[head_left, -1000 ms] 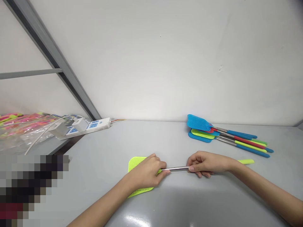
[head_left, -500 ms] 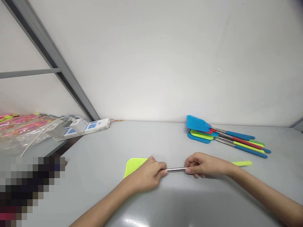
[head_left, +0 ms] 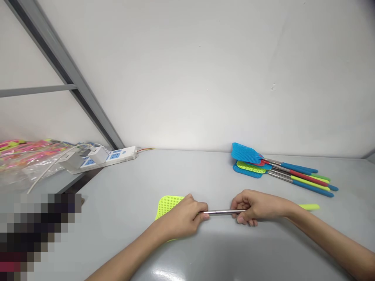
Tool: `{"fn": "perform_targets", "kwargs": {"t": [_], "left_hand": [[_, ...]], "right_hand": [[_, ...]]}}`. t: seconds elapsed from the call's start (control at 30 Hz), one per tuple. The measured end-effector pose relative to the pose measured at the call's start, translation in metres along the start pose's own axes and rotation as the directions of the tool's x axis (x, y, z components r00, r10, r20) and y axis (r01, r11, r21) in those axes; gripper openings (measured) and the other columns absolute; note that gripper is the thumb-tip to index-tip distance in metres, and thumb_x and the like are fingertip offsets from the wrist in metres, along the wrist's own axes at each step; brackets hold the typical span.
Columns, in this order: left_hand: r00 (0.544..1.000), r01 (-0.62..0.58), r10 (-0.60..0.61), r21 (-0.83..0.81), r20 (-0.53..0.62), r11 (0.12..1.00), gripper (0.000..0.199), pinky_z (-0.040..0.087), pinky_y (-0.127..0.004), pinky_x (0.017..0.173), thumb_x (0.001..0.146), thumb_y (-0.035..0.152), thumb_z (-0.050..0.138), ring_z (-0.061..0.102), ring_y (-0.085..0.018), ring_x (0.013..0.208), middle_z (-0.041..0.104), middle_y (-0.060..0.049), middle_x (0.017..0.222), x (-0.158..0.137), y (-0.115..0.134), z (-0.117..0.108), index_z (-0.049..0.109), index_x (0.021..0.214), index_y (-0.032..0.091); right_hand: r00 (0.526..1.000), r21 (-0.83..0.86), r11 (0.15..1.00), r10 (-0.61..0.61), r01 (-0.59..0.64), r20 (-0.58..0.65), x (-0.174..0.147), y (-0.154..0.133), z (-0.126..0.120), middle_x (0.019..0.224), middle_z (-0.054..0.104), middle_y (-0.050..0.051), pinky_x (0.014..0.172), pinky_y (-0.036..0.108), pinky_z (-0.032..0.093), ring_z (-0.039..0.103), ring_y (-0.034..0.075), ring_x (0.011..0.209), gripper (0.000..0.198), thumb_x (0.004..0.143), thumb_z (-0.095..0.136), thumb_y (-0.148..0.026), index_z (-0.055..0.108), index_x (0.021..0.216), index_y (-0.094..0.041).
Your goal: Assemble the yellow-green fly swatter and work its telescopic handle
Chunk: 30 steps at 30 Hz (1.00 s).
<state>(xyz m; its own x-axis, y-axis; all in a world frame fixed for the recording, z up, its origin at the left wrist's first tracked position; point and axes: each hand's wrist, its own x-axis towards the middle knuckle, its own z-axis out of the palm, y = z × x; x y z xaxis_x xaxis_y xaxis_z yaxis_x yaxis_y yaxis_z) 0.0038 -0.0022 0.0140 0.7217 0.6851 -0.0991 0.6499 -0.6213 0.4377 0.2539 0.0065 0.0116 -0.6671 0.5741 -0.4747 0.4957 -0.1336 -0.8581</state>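
A yellow-green fly swatter (head_left: 224,212) with a metal shaft lies crosswise between my hands, just above or on the grey table. My left hand (head_left: 186,216) is closed round the shaft beside the mesh head, and covers much of that head. Further right, my right hand (head_left: 253,208) holds the shaft between thumb and fingers. The swatter's yellow-green grip end shows beyond my right wrist; the part in between is hidden by the hand and forearm.
A pile of blue, red, green and yellow fly swatters (head_left: 249,154) lies at the back right, by the white wall. On the left stands a white power strip (head_left: 125,153) with plugs and a cable. Behind it are plastic-wrapped colourful items (head_left: 35,156). A pixelated area covers the lower left.
My right hand has slid or pulled to the right. More bare shaft shows between my hands, and the grip end has moved right. My left hand has stayed nearly in place.
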Motion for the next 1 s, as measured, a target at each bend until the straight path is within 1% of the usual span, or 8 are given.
{"fn": "perform_targets", "kwargs": {"t": [0.17, 0.3, 0.43, 0.57, 0.67, 0.77, 0.87, 1.0], "left_hand": [[1.0, -0.006, 0.006, 0.008, 0.019, 1.0, 0.028, 0.031, -0.024, 0.059, 0.088, 0.033, 0.033, 0.045, -0.017, 0.074, 0.049, 0.0, 0.06, 0.0, 0.0, -0.002, 0.047, 0.068, 0.018], [1.0, -0.003, 0.003, 0.016, 0.011, 1.0, 0.033, 0.03, -0.024, 0.057, 0.089, 0.036, 0.029, 0.045, -0.017, 0.074, 0.049, 0.0, 0.058, -0.002, 0.0, -0.004, 0.047, 0.067, 0.019], [0.999, -0.026, 0.029, 0.064, -0.032, 0.998, 0.034, 0.031, -0.026, 0.058, 0.089, 0.032, 0.029, 0.045, -0.016, 0.067, 0.048, 0.0, 0.056, -0.002, 0.0, -0.003, 0.047, 0.065, 0.018], [0.994, -0.063, 0.073, 0.113, -0.086, 0.992, 0.03, 0.033, -0.028, 0.066, 0.09, 0.026, 0.028, 0.043, -0.012, 0.056, 0.05, 0.001, 0.058, -0.002, 0.004, 0.001, 0.047, 0.068, 0.017], [0.99, -0.074, 0.094, 0.19, -0.102, 0.979, 0.03, 0.032, -0.028, 0.067, 0.089, 0.025, 0.028, 0.041, -0.012, 0.053, 0.05, 0.001, 0.058, -0.002, 0.01, 0.004, 0.046, 0.067, 0.017], [0.988, -0.092, 0.118, 0.241, -0.096, 0.966, 0.029, 0.031, -0.028, 0.065, 0.089, 0.025, 0.03, 0.04, -0.012, 0.052, 0.049, 0.0, 0.056, 0.0, 0.014, 0.007, 0.044, 0.065, 0.017], [0.986, -0.114, 0.141, 0.252, -0.091, 0.961, 0.029, 0.031, -0.027, 0.064, 0.089, 0.025, 0.031, 0.04, -0.012, 0.052, 0.049, 0.0, 0.055, 0.001, 0.015, 0.008, 0.043, 0.063, 0.017], [0.982, -0.145, 0.172, 0.289, -0.073, 0.946, 0.029, 0.03, -0.027, 0.064, 0.089, 0.024, 0.031, 0.041, -0.012, 0.052, 0.05, 0.0, 0.056, 0.0, 0.016, 0.009, 0.041, 0.063, 0.017]], "right_hand": [[1.0, -0.014, 1.0, -0.005, 0.005, 0.001, -0.002, -0.001, 0.0, 0.062, 0.052, -0.002, 0.05, 0.019, 0.039, 0.047, 0.008, 0.052, 0.022, 0.07, 0.06, -0.034, 0.058, 0.08, -0.014], [0.999, -0.107, 0.994, -0.006, 0.002, -0.035, -0.003, -0.004, 0.002, 0.063, 0.051, -0.002, 0.045, 0.018, 0.031, 0.04, 0.007, 0.05, 0.023, 0.074, 0.054, -0.037, 0.057, 0.077, -0.015], [0.99, -0.225, 0.974, -0.057, 0.028, -0.126, -0.004, -0.008, 0.01, 0.055, 0.039, -0.005, 0.043, 0.02, 0.021, 0.029, 0.007, 0.049, 0.027, 0.076, 0.051, -0.04, 0.055, 0.066, -0.015], [0.975, -0.257, 0.964, -0.115, 0.063, -0.191, -0.005, -0.01, 0.016, 0.054, 0.029, -0.005, 0.044, 0.021, 0.017, 0.024, 0.007, 0.05, 0.029, 0.078, 0.047, -0.037, 0.053, 0.062, -0.014], [0.987, -0.182, 0.981, -0.088, 0.063, -0.137, -0.005, -0.009, 0.015, 0.051, 0.029, -0.006, 0.043, 0.021, 0.016, 0.023, 0.006, 0.048, 0.026, 0.077, 0.049, -0.036, 0.059, 0.067, -0.013], [0.998, -0.002, 0.999, -0.049, 0.049, -0.049, -0.003, -0.005, 0.014, 0.048, 0.031, -0.007, 0.04, 0.02, 0.016, 0.024, 0.005, 0.043, 0.025, 0.077, 0.05, -0.034, 0.063, 0.076, -0.012], [0.999, 0.184, 0.983, 0.004, -0.012, 0.043, 0.0, 0.0, 0.014, 0.047, 0.033, -0.007, 0.035, 0.019, 0.013, 0.021, 0.003, 0.036, 0.025, 0.077, 0.051, -0.033, 0.063, 0.078, -0.011], [0.982, 0.334, 0.933, 0.079, -0.132, 0.17, 0.003, 0.004, 0.013, 0.045, 0.03, -0.009, 0.032, 0.018, 0.006, 0.015, 0.002, 0.034, 0.025, 0.076, 0.053, -0.033, 0.062, 0.078, -0.01]]}}
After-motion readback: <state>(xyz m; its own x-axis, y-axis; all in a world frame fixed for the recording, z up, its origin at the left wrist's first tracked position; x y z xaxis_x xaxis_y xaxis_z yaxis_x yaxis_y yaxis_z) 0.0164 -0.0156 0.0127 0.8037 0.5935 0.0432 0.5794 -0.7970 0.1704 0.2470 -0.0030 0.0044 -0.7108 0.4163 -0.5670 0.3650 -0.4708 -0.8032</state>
